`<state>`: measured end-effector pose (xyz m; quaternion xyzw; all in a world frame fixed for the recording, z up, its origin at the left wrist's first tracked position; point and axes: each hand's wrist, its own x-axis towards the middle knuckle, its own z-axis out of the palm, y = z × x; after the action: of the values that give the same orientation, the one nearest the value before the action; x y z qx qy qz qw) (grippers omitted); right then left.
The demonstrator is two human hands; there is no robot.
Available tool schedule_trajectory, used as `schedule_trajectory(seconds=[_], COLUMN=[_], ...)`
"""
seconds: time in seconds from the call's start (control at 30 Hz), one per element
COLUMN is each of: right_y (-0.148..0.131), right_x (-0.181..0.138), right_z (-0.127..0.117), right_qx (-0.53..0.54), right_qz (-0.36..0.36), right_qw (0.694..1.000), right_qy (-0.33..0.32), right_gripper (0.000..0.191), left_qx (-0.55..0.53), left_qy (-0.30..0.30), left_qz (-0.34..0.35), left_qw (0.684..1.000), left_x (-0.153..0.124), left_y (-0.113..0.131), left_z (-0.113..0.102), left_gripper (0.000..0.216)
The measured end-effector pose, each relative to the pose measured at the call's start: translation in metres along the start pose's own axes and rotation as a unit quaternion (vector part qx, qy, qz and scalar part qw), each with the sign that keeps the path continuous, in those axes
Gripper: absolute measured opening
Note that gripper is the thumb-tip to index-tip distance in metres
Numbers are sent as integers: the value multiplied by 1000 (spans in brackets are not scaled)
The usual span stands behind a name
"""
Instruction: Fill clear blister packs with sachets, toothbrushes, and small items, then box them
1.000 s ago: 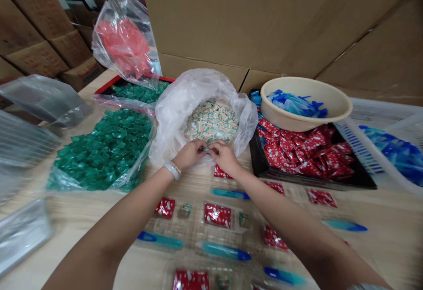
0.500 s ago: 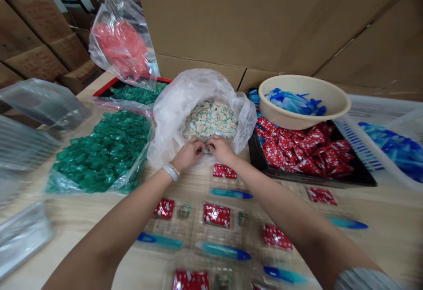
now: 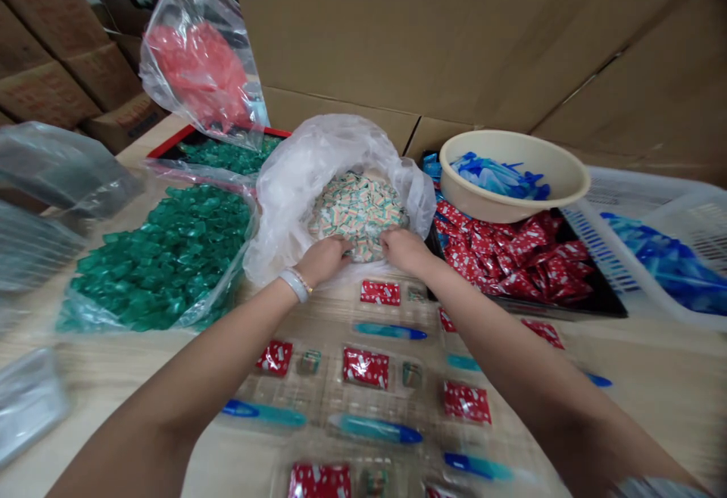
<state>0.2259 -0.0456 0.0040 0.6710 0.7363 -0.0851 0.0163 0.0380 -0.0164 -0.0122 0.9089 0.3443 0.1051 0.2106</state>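
My left hand [image 3: 323, 258] rests at the near left side of an opened white plastic bag [image 3: 284, 203], its fingers curled inward over the edge. At the bag's near right side is my right hand [image 3: 404, 248], fingers also bent together. Small square packets [image 3: 363, 206], pale with orange and green stripes, fill the bag between the two hands. What the fingertips hold, if anything, is hidden. Just below lie rows of clear plastic trays with red patterned packets [image 3: 366, 367], small green-striped pieces [image 3: 412, 374] and blue pen-shaped pieces [image 3: 378, 428].
Left stands a bag of green packets [image 3: 164, 256], with a red-rimmed tray [image 3: 170, 146] and a bag of red material [image 3: 198, 74] behind. Right, a cream basin [image 3: 511, 210] sits over a black tray [image 3: 613, 301] of red packets, beside a white basket [image 3: 670, 188]. Cardboard [image 3: 454, 36] walls the back.
My hands were close together at the bag's near edge; now they have moved apart, left hand leftward and right hand rightward. More of the striped packets shows between them. The view shifted slightly.
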Motion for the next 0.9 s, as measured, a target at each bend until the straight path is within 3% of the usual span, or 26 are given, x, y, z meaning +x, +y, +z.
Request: schedule_trajectory(seconds=[0.2, 0.43, 0.57, 0.73, 0.9], right_y=[-6, -4, -9, -14, -19], right_x=[-8, 25, 40, 23, 8], right_z=[11, 15, 20, 32, 38], right_qx=[-5, 172, 179, 106, 122], right_qz=[-4, -110, -90, -85, -69], right_qw=[1000, 979, 980, 988, 985], right_qy=[4, 21, -2, 80, 101], right_gripper=[22, 24, 25, 18, 16], left_qx=[-32, -111, -45, 93, 108], left_qy=[8, 29, 32, 22, 11], left_qz=[-43, -92, -76, -10, -2], left_qw=[999, 989, 996, 995, 994], left_x=[4, 1, -6, -18, -18], left_y=[-7, -12, -7, 2, 4], left_z=[7, -1, 1, 8, 7], left_gripper=[19, 22, 22, 24, 26])
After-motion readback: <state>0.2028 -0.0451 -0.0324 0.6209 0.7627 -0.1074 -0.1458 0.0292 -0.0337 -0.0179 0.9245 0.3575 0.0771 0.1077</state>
